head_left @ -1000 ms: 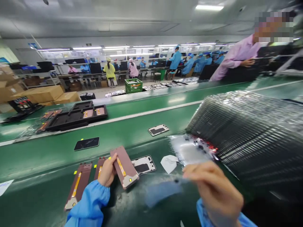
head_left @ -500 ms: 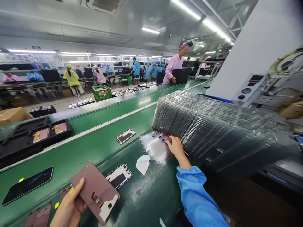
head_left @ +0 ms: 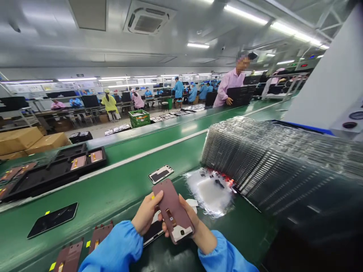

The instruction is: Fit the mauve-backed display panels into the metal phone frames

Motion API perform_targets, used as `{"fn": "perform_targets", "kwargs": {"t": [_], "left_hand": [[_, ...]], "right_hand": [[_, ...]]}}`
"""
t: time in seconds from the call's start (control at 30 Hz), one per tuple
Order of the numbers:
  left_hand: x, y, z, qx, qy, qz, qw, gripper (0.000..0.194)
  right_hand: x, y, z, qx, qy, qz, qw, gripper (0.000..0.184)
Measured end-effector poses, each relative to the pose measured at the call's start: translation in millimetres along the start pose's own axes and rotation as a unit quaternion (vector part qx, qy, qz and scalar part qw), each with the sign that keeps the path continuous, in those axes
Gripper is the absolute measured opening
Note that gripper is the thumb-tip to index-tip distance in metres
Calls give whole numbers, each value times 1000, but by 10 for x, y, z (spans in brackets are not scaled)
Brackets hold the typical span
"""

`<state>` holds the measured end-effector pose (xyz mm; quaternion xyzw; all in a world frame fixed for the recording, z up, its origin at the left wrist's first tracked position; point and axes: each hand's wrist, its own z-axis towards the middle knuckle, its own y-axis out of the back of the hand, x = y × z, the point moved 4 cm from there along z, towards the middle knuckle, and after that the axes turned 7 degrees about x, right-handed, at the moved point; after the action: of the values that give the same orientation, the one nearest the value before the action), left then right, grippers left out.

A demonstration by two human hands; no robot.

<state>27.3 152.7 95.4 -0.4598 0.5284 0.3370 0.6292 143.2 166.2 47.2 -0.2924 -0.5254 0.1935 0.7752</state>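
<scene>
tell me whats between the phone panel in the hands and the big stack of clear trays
In the head view, crumpled clear plastic film lies on the green conveyor belt between the phone panel and the stack of clear trays.

The one head-worn view looks from just above and behind the fingers, facing forward and down, so they sit close to the lens in the lower middle of the frame, with the blue sleeves cut off by the bottom edge. The wide lens runs ahead of the fingers along the green conveyor counter, with a stack of clear trays near on their right, far workbenches beyond them, and the ceiling overhead.
</scene>
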Motion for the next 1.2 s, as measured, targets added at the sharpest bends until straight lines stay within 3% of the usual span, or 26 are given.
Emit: {"fn": "perform_targets", "kwargs": {"t": [0.1, 0.17, 0.2, 0.3, 0.37, 0.47, 0.53, 0.6, 0.7, 0.77, 0.83, 0.9, 0.97, 1.0, 1.07, 1.2], "left_hand": [[13, 328, 405, -53, -13, 211, 976, 68], [57, 660, 676, -120, -13, 335, 934, 55], [99, 832, 795, -160, -1, 393, 906, 58], [281, 1241, 1050, -222, 57, 505, 832, 101], [387, 1390, 1116, -221, 88, 541, 807, 105], [378, 1460, 1050, -210, 64, 565, 795, 85], [256, 1472, 913, -225, 28, 556, 800, 82], [82, 1494, 727, -255, -1, 523, 814, 84], [-184, 1552, 374, -315, -34, 427, 847, 78], [-293, 1555, 93, -330, -45, 325, 885, 74], [-330, 1464, -217, -306, -56, 203, 928, 79], [-311, 1275, -556, -267, -72, 103, 956, 97], [-224, 1040, -898, -232, -89, 30, 968, 120], [-139, 920, -1051, -208, -84, -15, 974, 124], [45, 707, -1314, -168, -96, -60, 979, 110], [362, 374, -1612, -106, -148, -104, 978, 78]], "right_hand": [[48, 181, -61, -9, 40, 89, 995, 87], [116, 320, -156, -49, 47, 102, 992, 88], [153, 376, -203, -74, 58, 100, 991, 85], [209, 455, -293, -140, 69, 97, 983, 77], [208, 449, -306, -175, 62, 98, 978, 75], [207, 417, -290, -219, 76, 96, 968, 69], [228, 408, -286, -233, 115, 104, 960, 62], [250, 417, -306, -236, 138, 110, 956, 58], [279, 417, -379, -224, 111, 90, 964, 64], [326, 381, -447, -234, 114, 77, 962, 64], [390, 312, -521, -292, 150, 64, 942, 61], [437, 197, -579, -365, 172, 13, 915, 65], [469, 43, -584, -383, 176, -87, 903, 68], [477, -40, -567, -365, 177, -152, 901, 65], [466, -199, -521, -302, 180, -297, 888, 54], [318, -470, -435, -199, 178, -506, 820, 53]]}}
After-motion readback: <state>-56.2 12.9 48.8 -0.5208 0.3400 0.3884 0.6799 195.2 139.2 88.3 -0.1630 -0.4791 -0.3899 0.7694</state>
